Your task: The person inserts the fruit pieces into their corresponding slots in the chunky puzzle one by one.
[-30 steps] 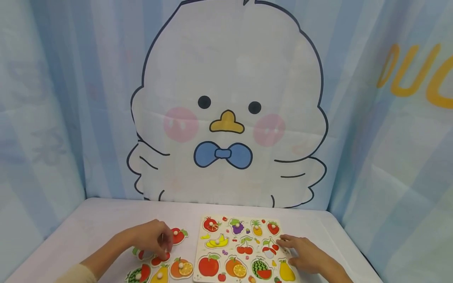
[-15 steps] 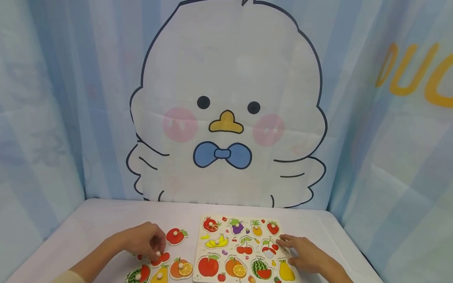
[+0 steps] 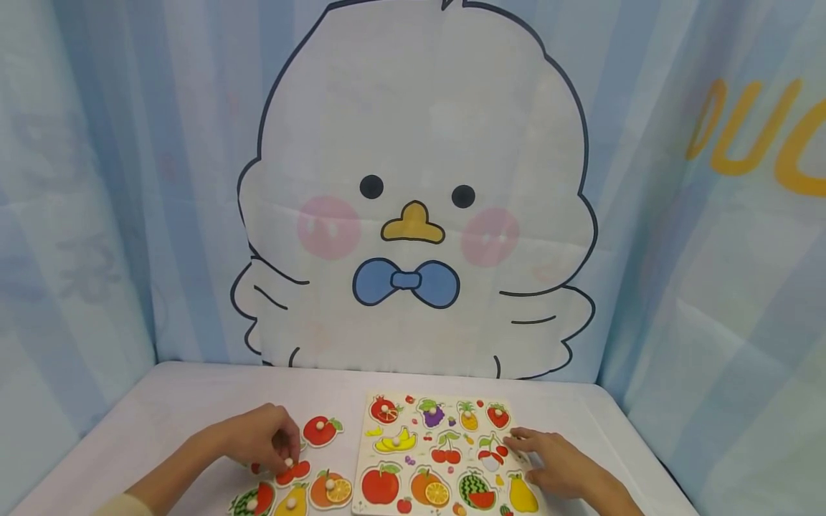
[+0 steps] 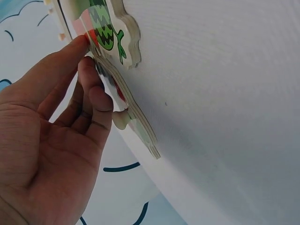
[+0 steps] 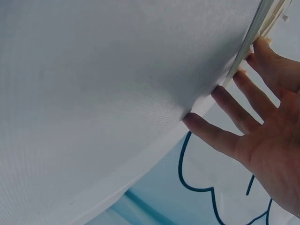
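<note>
My left hand (image 3: 264,437) bends down over a cherry puzzle piece (image 3: 298,471), its fingertips pinching at the piece's pale knob. In the left wrist view, the thumb and fingers of this hand (image 4: 61,122) come together beside a watermelon piece (image 4: 104,28), while another knobbed piece (image 4: 133,112) shows behind the fingers. A fruit puzzle board (image 3: 422,459) lies flat to the right. At its right edge rests my right hand (image 3: 558,462), fingers spread and fingertips touching the edge. The right wrist view shows the right hand (image 5: 262,117) with spread fingers against the table.
Around the left hand lie a red tomato-like piece (image 3: 320,431), an orange piece (image 3: 330,489), a pear piece (image 3: 292,503) and a watermelon piece (image 3: 254,498). Several pieces with knobs sit in the board's upper rows. A white cloth covers the table (image 3: 193,401); a printed curtain (image 3: 419,115) hangs behind.
My left hand has shifted left and slightly down, uncovering the red tomato-like piece and the cherry piece's knob. Between the last two frames it barely moves. My right hand stays at the board's edge.
</note>
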### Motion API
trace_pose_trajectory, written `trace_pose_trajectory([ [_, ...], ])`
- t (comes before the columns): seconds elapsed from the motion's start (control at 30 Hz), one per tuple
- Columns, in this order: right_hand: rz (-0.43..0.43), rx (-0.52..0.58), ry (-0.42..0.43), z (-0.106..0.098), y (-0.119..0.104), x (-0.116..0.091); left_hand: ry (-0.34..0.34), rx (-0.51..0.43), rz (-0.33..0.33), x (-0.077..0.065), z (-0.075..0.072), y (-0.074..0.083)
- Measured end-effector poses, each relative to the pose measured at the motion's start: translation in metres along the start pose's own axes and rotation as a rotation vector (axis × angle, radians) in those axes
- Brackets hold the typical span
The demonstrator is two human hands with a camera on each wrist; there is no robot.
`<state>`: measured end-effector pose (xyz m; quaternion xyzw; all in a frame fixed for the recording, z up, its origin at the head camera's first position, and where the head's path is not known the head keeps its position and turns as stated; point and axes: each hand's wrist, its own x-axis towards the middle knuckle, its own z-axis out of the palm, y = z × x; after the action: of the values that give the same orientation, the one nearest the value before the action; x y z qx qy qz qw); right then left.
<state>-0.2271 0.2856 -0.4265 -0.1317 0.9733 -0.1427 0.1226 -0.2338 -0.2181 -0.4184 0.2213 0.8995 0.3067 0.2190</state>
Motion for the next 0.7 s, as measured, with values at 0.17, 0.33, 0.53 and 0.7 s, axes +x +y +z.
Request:
trace_pose_trajectory([
  [0.17, -0.007, 0.002, -0.003, -0.0002, 0.0012, 0.0003, -0.004, -0.002, 0.017, 0.0014, -0.0008, -0.0007],
  [0.33, -0.018, 0.0, -0.004, -0.0006, 0.0013, 0.0006, -0.004, 0.009, 0.052, 0.0028, -0.0023, -0.0008],
  [0.53, -0.041, -0.002, -0.004, -0.0013, 0.0016, -0.0005, -0.01, 0.013, 0.077, 0.0054, -0.0039, 0.0012],
  [0.7, -0.049, 0.001, -0.003, -0.0023, 0.0007, -0.0016, -0.016, 0.019, 0.1, 0.0077, -0.0052, 0.0041],
])
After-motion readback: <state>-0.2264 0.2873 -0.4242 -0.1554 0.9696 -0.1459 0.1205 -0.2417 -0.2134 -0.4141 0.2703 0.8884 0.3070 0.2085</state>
